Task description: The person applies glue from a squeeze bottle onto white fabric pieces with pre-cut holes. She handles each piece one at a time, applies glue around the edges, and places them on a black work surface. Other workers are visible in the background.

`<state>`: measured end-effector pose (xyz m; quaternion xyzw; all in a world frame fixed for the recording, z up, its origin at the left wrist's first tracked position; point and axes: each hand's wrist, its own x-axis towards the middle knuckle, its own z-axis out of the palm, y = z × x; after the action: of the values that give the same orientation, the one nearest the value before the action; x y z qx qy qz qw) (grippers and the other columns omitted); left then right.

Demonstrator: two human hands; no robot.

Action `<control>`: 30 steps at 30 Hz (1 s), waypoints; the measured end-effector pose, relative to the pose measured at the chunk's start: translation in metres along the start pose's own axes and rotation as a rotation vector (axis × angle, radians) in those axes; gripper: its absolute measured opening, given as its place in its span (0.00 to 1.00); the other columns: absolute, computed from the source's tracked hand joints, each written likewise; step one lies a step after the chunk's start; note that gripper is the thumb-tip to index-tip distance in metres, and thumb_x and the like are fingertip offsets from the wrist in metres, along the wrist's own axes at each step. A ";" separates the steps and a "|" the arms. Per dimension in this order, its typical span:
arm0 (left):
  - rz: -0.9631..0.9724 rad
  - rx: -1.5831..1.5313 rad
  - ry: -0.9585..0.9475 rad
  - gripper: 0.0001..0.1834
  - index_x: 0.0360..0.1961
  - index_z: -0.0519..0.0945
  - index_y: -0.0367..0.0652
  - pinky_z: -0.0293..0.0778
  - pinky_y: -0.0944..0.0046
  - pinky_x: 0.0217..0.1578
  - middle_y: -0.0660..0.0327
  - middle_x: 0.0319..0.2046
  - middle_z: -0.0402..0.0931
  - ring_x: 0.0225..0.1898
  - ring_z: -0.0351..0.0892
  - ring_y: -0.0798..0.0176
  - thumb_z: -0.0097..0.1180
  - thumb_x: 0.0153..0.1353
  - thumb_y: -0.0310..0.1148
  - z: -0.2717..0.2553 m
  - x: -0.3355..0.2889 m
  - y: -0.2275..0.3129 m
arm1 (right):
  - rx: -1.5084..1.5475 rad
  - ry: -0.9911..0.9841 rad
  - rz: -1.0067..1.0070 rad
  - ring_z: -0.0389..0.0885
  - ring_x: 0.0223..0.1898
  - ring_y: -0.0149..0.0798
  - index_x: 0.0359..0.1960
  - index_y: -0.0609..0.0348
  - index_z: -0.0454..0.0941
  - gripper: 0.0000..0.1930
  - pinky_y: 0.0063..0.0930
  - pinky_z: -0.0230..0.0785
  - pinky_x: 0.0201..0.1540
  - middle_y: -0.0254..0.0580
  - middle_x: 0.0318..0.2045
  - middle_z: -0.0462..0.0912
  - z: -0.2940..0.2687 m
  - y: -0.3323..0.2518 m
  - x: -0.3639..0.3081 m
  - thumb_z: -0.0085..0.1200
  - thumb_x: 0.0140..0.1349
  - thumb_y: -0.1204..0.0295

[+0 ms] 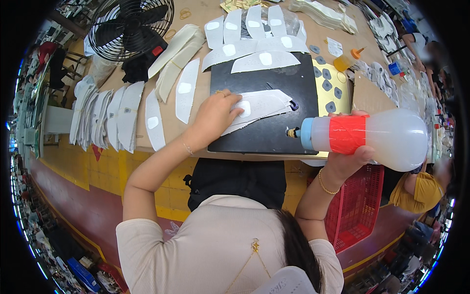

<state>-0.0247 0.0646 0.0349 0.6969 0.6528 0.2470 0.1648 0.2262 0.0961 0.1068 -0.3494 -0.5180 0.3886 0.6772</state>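
My left hand (215,117) is at the left end of a small stack of white perforated cut pieces (267,104), its fingers and thumb closed on the edge near a bright white patch. The stack lies fanned on a black board (230,81). In my right hand (350,154) is a squeeze bottle (396,137), cloudy white with red tape round its middle and a light blue collar. It is held sideways, its dark nozzle pointing left, just off the right end of the stack. A small dark spot shows at that end.
More patched white pieces (266,60) line the board's far edge and left side. Grey patches dot a yellow sheet (338,105) on the right, near an orange-tipped bottle (345,61). A black fan (132,24) stands far left; piled pieces (85,115) sit below it. A red crate (355,210) is beside me.
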 end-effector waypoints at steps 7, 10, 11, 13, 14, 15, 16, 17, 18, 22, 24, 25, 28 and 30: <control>-0.054 0.055 0.128 0.20 0.40 0.79 0.34 0.69 0.59 0.43 0.53 0.36 0.72 0.41 0.72 0.50 0.65 0.49 0.37 0.003 -0.026 -0.005 | 0.014 0.009 0.001 0.80 0.34 0.45 0.51 0.69 0.59 0.50 0.44 0.82 0.34 0.50 0.40 0.72 -0.005 0.004 0.001 0.54 0.43 0.32; -0.030 0.085 0.165 0.20 0.39 0.79 0.35 0.69 0.59 0.42 0.54 0.36 0.72 0.40 0.72 0.51 0.65 0.48 0.37 0.005 -0.034 -0.005 | 0.045 0.002 0.010 0.80 0.35 0.44 0.51 0.68 0.60 0.49 0.44 0.81 0.35 0.49 0.40 0.71 -0.006 0.006 0.002 0.55 0.43 0.32; -0.010 0.108 0.183 0.19 0.39 0.79 0.35 0.69 0.59 0.43 0.54 0.36 0.72 0.40 0.71 0.51 0.65 0.48 0.36 0.008 -0.036 -0.004 | 0.057 0.001 0.012 0.80 0.35 0.44 0.51 0.68 0.60 0.49 0.44 0.81 0.35 0.49 0.40 0.71 -0.005 0.007 0.001 0.55 0.43 0.32; 0.011 0.149 0.220 0.19 0.40 0.78 0.36 0.68 0.58 0.42 0.55 0.36 0.72 0.39 0.71 0.51 0.65 0.48 0.36 0.009 -0.036 -0.003 | 0.068 0.007 0.014 0.80 0.36 0.43 0.50 0.68 0.61 0.49 0.44 0.81 0.36 0.49 0.40 0.71 -0.002 0.007 0.001 0.55 0.43 0.33; 0.012 0.165 0.239 0.20 0.40 0.78 0.37 0.67 0.57 0.42 0.55 0.36 0.72 0.39 0.71 0.51 0.65 0.47 0.35 0.009 -0.036 -0.001 | 0.071 0.011 0.016 0.79 0.36 0.43 0.50 0.68 0.61 0.49 0.44 0.81 0.36 0.49 0.40 0.71 -0.001 0.007 0.001 0.55 0.43 0.33; 0.012 0.180 0.257 0.20 0.41 0.78 0.38 0.67 0.57 0.42 0.55 0.37 0.72 0.39 0.71 0.51 0.65 0.47 0.35 0.009 -0.036 -0.001 | 0.071 0.001 0.020 0.79 0.36 0.43 0.50 0.68 0.61 0.48 0.44 0.81 0.36 0.49 0.40 0.71 -0.001 0.006 0.000 0.55 0.43 0.33; 0.003 0.177 0.244 0.20 0.41 0.78 0.38 0.67 0.57 0.42 0.55 0.37 0.72 0.39 0.71 0.51 0.65 0.47 0.35 0.009 -0.035 0.000 | 0.070 -0.009 0.024 0.79 0.36 0.42 0.50 0.69 0.61 0.48 0.44 0.81 0.36 0.49 0.41 0.70 -0.001 0.006 0.000 0.56 0.43 0.33; -0.006 0.173 0.233 0.20 0.41 0.78 0.38 0.67 0.58 0.43 0.55 0.37 0.72 0.39 0.71 0.51 0.65 0.47 0.34 0.009 -0.035 0.001 | 0.069 -0.019 0.027 0.79 0.36 0.42 0.50 0.69 0.61 0.48 0.44 0.81 0.37 0.49 0.41 0.70 -0.002 0.005 0.000 0.56 0.43 0.33; -0.015 0.170 0.221 0.20 0.41 0.78 0.37 0.67 0.59 0.43 0.55 0.37 0.72 0.39 0.71 0.51 0.65 0.47 0.34 0.009 -0.034 0.001 | 0.090 -0.039 0.025 0.79 0.37 0.42 0.50 0.67 0.62 0.46 0.44 0.80 0.38 0.47 0.42 0.71 -0.004 0.005 0.000 0.57 0.44 0.35; -0.081 0.025 0.158 0.18 0.38 0.77 0.37 0.68 0.60 0.38 0.56 0.32 0.73 0.34 0.72 0.54 0.66 0.46 0.32 0.009 -0.032 0.004 | 0.138 -0.073 0.024 0.79 0.38 0.41 0.50 0.64 0.64 0.42 0.44 0.77 0.42 0.45 0.43 0.73 -0.008 0.005 0.000 0.58 0.47 0.38; -0.148 -0.125 0.003 0.17 0.37 0.77 0.37 0.69 0.63 0.33 0.58 0.28 0.74 0.29 0.73 0.59 0.67 0.46 0.30 0.002 -0.024 -0.003 | 0.125 -0.049 0.023 0.79 0.37 0.41 0.50 0.65 0.63 0.44 0.44 0.78 0.40 0.46 0.42 0.72 -0.006 0.003 0.000 0.58 0.46 0.36; -0.236 -0.242 -0.100 0.17 0.37 0.76 0.37 0.69 0.65 0.30 0.59 0.27 0.74 0.28 0.73 0.62 0.67 0.47 0.30 -0.003 -0.020 -0.003 | 0.111 -0.030 0.021 0.79 0.37 0.42 0.51 0.66 0.62 0.46 0.44 0.80 0.39 0.47 0.42 0.71 -0.004 0.002 -0.001 0.57 0.45 0.35; -0.463 -0.687 -0.359 0.17 0.39 0.74 0.37 0.68 0.70 0.25 0.62 0.26 0.76 0.25 0.73 0.71 0.66 0.49 0.27 -0.014 -0.016 0.002 | 0.118 -0.051 0.065 0.80 0.37 0.42 0.50 0.67 0.63 0.46 0.44 0.79 0.40 0.48 0.43 0.71 -0.009 0.002 -0.004 0.58 0.44 0.35; -0.540 -1.100 -0.439 0.18 0.42 0.71 0.37 0.69 0.74 0.24 0.62 0.29 0.77 0.26 0.74 0.74 0.64 0.51 0.25 -0.012 -0.017 0.003 | 0.100 -0.073 0.075 0.80 0.38 0.43 0.50 0.67 0.64 0.46 0.45 0.78 0.41 0.48 0.44 0.72 -0.008 0.001 -0.004 0.58 0.44 0.36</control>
<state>-0.0294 0.0462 0.0438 0.3564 0.5345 0.3469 0.6833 0.2331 0.0929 0.1023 -0.3198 -0.5087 0.4517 0.6595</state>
